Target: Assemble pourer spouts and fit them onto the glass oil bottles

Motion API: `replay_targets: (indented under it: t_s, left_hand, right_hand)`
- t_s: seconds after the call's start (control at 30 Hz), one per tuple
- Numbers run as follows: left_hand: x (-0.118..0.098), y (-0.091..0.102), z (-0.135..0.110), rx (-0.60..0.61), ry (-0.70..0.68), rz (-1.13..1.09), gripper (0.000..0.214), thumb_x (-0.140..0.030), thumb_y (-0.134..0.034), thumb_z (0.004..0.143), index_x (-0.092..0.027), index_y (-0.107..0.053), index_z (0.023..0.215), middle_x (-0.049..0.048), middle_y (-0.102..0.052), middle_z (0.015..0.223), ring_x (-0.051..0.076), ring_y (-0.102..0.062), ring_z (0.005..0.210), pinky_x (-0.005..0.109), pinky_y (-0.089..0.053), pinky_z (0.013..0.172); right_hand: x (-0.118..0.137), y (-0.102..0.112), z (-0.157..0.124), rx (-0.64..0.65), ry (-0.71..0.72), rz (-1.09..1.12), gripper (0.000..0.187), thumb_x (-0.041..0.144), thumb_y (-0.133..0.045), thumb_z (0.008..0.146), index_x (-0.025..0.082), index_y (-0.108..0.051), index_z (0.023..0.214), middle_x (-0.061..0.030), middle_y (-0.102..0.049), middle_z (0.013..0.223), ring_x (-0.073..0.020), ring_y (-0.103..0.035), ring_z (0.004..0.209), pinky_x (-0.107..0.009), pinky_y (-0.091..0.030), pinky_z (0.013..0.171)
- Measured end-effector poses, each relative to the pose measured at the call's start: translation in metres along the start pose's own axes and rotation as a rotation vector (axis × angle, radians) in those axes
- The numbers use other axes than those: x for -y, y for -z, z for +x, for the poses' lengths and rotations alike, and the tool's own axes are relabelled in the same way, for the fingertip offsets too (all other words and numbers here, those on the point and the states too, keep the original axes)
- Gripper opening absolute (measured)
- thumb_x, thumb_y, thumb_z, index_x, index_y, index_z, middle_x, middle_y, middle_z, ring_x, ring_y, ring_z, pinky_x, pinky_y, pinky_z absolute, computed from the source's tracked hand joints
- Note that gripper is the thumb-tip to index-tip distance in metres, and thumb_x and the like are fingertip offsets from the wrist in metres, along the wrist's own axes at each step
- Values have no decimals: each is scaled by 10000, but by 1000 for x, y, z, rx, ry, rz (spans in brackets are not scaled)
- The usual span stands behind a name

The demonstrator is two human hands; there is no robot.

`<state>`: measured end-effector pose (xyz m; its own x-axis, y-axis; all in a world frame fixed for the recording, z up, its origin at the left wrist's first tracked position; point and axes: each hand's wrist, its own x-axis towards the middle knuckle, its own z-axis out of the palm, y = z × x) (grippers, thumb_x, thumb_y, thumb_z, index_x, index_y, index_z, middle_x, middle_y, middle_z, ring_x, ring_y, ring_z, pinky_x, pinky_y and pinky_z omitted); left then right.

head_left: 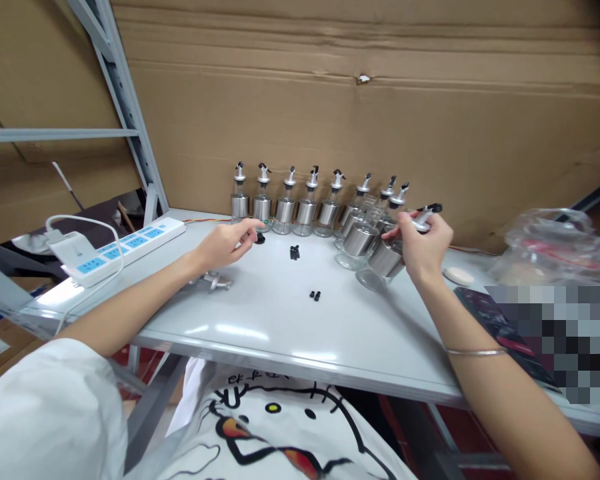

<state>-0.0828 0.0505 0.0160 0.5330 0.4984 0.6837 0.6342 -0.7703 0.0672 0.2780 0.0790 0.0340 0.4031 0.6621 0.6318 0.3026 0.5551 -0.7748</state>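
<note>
My right hand (427,245) is closed around the neck of an oil bottle (386,259), just below its spout. This glass bottle with a steel sleeve leans, its base at or just above the tabletop. Beside it stands another oil bottle (359,239). My left hand (230,243) hovers over the left part of the table, index finger stretched out and the others loosely bent, with nothing visible in it. Close to its fingertips lies a black piece (260,238). Small black caps (295,252) and a pair of black caps (315,295) lie mid-table.
Several oil bottles (307,212) stand in a row along the cardboard wall (330,120). Metal pourer parts (215,283) lie under my left forearm. A power strip (130,250) is on the left; plastic bags (550,247) and a dark flat object (500,327) are on the right.
</note>
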Motion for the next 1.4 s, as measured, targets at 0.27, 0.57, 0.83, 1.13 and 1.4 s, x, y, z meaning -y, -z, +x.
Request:
replay_targets:
  t_s: [0.27,0.57,0.83,1.13,1.4]
  left_hand:
    - [22,13,4,252,349,70,342,-330,-361,892,-160,-479,1164,35,-660,836,136,-595,641,229,-432,635]
    - [31,54,1,1049,599,-172,475,-561,-425,838,-176,-554,1084,81,-629,1066,201,-595,908,228,-466,691]
    - [23,85,-3,1139,602,-313,585,-471,-641,706,-186,-484,1192,108,-508,1305,223,-571,1069,236,-469,801]
    - [-25,101,-53,772,559,39,826,-515,-646,722,-198,-264,1382,132,-331,1397,301,-389,1254,337,-385,976]
    - [-130,81,-84,1315,152,-552,225,-176,-411,848,-199,-629,898,65,-706,864,186,-645,758,241,-483,652]
  right_hand:
    - [-5,-1,0,-39,95,-111,183,345,-498,781,214,-418,881,35,-553,639,-149,-565,518,-292,-447,553]
    - [16,4,-7,-361,670,-272,276,237,-477,754,216,-437,1026,-106,-399,1084,-239,-449,1062,-406,-452,785]
    - [34,-13,-37,-99,901,-296,189,275,-476,834,226,-464,1016,-106,-409,1029,-283,-463,1026,-514,-380,875]
    - [33,-22,-48,114,1047,-281,284,192,-524,804,252,-460,1074,-87,-465,1016,-252,-506,936,-445,-440,776]
    - [44,-31,-62,342,1122,-262,229,111,-522,793,230,-493,986,-80,-537,955,-231,-539,899,-387,-453,738]
